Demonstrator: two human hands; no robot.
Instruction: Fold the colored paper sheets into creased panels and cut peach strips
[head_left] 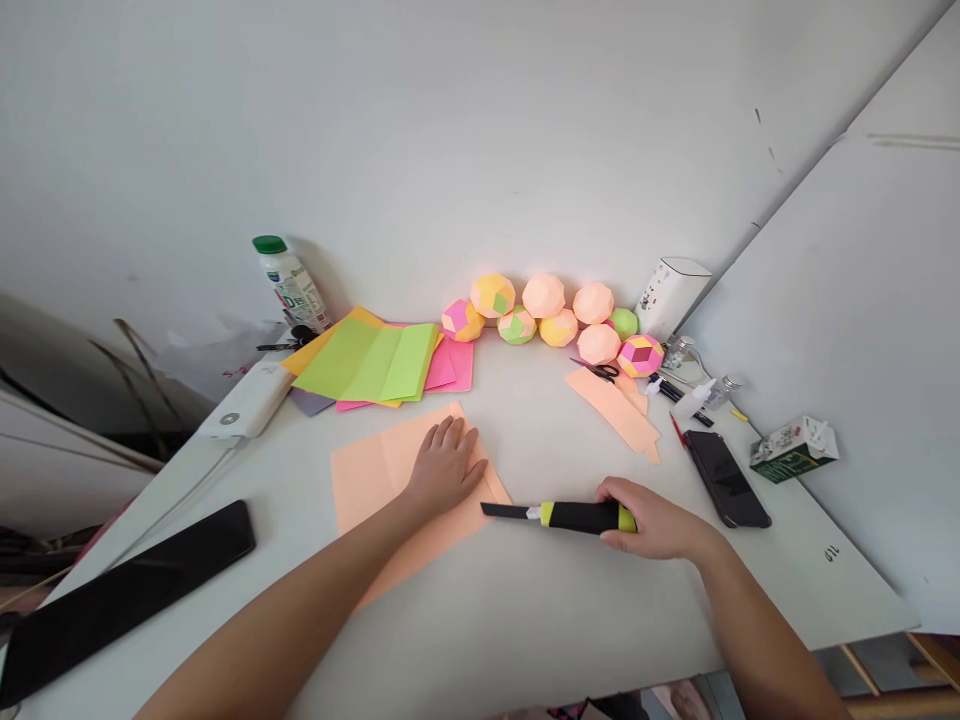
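A creased sheet of peach paper (pixel 390 500) lies on the white table in front of me. My left hand (pixel 444 465) rests on its right part, palm down with the fingers stretched out. In my right hand (pixel 649 518) is a black and yellow-green utility knife (pixel 581 516), gripped at the rear of its handle. Its long dark blade (pixel 504 510) points left, and the tip reaches over the sheet's right edge. Whether the blade touches the paper I cannot tell. Cut peach strips (pixel 615 410) lie farther back on the right, beside dark-handled scissors (pixel 602 371).
Several faceted paper balls (pixel 544 297) are piled against the wall. Coloured sheets (pixel 367 355) lie back left, near a bottle (pixel 292 285) and a white box (pixel 251 400). A long black object (pixel 135 600) is at left; a phone (pixel 726 478) and a carton (pixel 795 448) are at right.
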